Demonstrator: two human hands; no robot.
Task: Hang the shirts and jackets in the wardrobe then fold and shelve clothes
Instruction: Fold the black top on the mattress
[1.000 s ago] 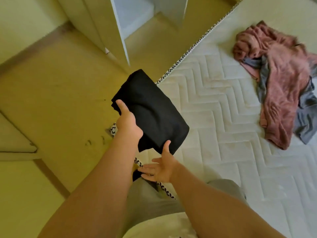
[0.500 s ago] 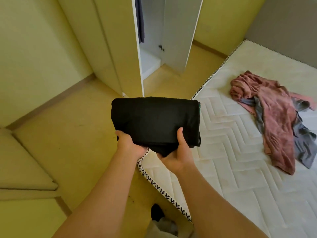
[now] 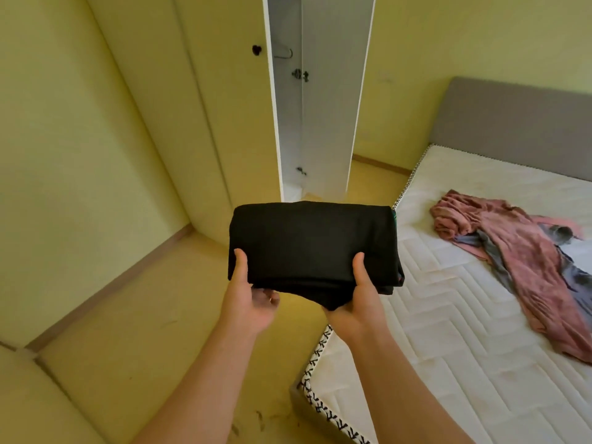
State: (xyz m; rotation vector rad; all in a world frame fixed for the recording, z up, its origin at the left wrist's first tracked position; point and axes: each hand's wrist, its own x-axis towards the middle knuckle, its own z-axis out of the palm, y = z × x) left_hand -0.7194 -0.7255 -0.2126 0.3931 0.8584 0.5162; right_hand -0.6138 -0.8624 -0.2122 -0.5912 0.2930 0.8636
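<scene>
The left grip [image 3: 253, 302] and right grip [image 3: 355, 304] are showing bare. Both forearms are running bare to the frame's lower edge.

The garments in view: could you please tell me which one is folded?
The black garment, gripped by left hand and right hand; the pink garment and grey garment lie crumpled on the mattress.

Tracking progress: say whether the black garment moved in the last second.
Yes. The black garment has come away from the mattress, toward the open wardrobe.

The folded black garment [image 3: 314, 241] hides most fingers of the left hand [image 3: 253, 302] and right hand [image 3: 355, 306]; beyond it, the wardrobe [image 3: 286, 123] is cropped at the top.
</scene>
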